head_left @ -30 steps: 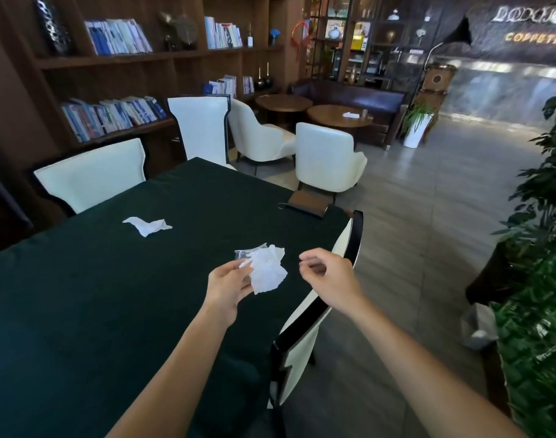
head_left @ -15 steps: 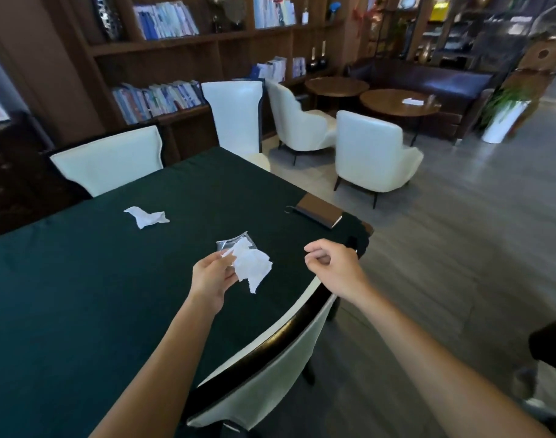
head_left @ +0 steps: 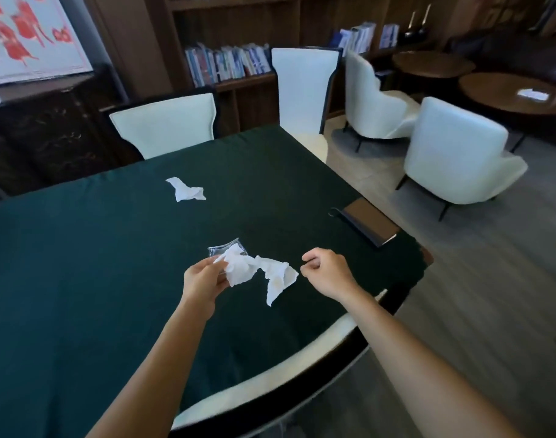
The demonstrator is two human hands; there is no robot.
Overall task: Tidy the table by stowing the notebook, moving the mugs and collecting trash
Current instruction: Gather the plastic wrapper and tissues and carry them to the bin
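My left hand (head_left: 204,279) holds a crumpled white tissue (head_left: 257,273) together with a clear plastic wrapper (head_left: 224,249) above the dark green table (head_left: 80,263). The tissue hangs out to the right, its far end close to my right hand (head_left: 325,271), which is curled into a loose fist with nothing visible in it. A second crumpled white tissue (head_left: 186,190) lies farther back on the table. A brown notebook (head_left: 368,224) lies flat at the table's right edge. No mugs are in view.
A white chair back (head_left: 270,384) with a dark rim stands against the near table edge under my right arm. Two white chairs (head_left: 166,124) stand at the far side, armchairs (head_left: 456,153) and round wooden tables to the right, bookshelves behind.
The view has swung left and down. The tissue in my left hand has spread out to the right toward my right hand. Both hands stay over the table's near right part.
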